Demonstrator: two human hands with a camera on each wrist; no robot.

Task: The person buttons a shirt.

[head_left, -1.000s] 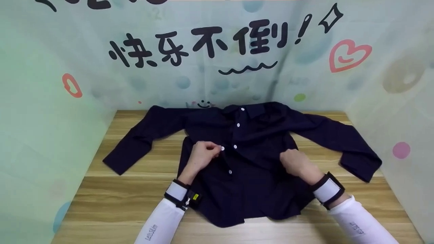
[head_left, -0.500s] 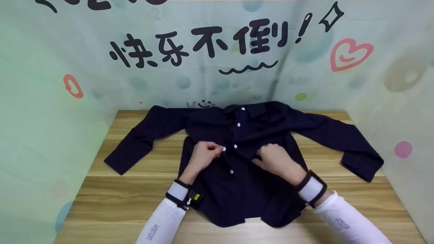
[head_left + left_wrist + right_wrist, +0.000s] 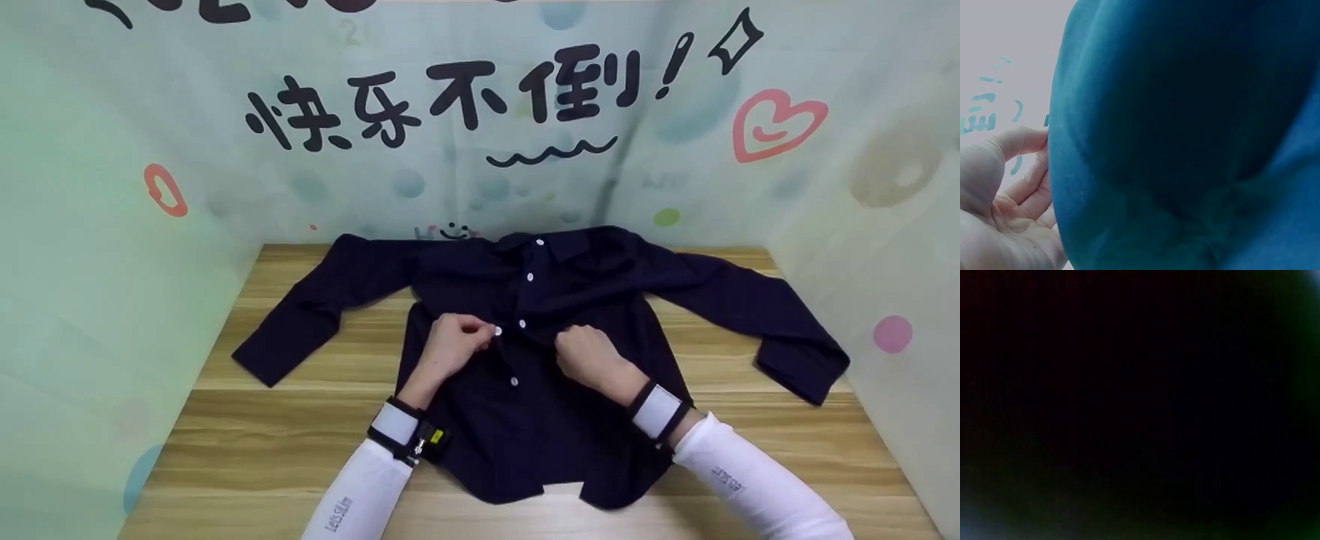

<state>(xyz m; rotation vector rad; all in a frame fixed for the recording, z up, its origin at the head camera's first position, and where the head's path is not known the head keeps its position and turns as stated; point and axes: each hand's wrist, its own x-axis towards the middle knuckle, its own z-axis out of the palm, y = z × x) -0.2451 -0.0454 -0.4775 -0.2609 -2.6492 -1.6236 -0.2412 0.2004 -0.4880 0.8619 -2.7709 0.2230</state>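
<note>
Shirt (image 3: 559, 431) spread beneath left hand (image 3: 453, 341) and right hand (image 3: 591, 355)
Its edge is pinched by the left; the right's hold cannot be told.

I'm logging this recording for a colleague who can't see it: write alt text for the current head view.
A dark long-sleeved shirt lies on a wood-grain table; a person's left hand pinches its front by a white button, and the right hand is curled over its other side, any grip hidden. Behind is a pale backdrop with black lettering.
</note>
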